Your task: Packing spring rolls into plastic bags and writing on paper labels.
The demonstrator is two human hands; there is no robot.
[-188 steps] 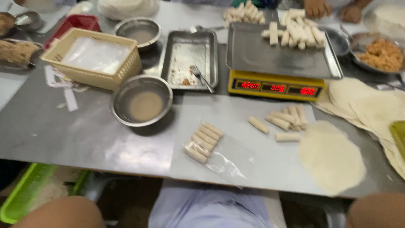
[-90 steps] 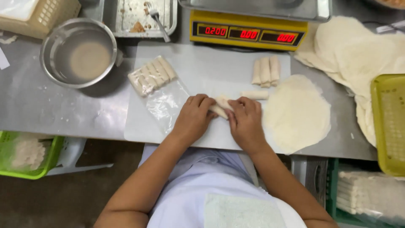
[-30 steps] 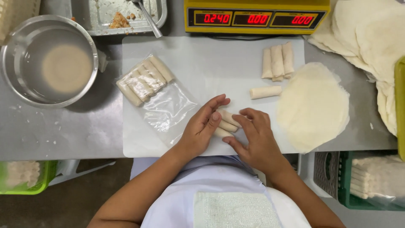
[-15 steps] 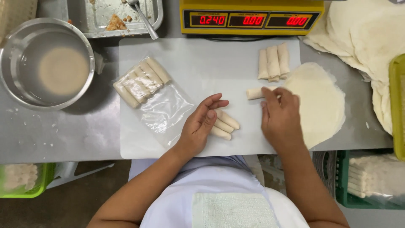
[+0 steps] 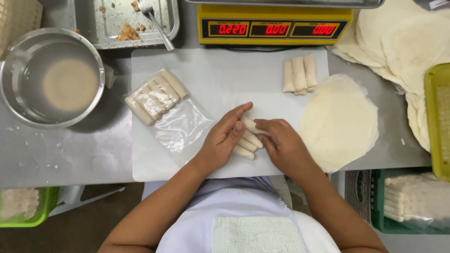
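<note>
My left hand (image 5: 224,139) and my right hand (image 5: 282,146) press from both sides on a small row of pale spring rolls (image 5: 248,139) lying on the white cutting board (image 5: 220,79). The left fingers lie along the rolls' left ends, and the right fingers curl at their right ends. A clear plastic bag (image 5: 164,110) part filled with several rolls lies to the left on the board. Three more rolls (image 5: 300,73) rest near the board's far right corner. A round wrapper (image 5: 339,122) lies flat beside my right hand.
A yellow scale (image 5: 274,29) with red digits stands beyond the board. A steel bowl (image 5: 18,61) of paste sits at the left, a steel tray (image 5: 89,26) with a spoon behind it. Stacked wrappers (image 5: 403,42) and a yellow-green basket (image 5: 438,117) are at the right.
My right hand fetched one roll from beside the wrapper and brought it back to the row by my left hand. The camera has drifted slightly.
</note>
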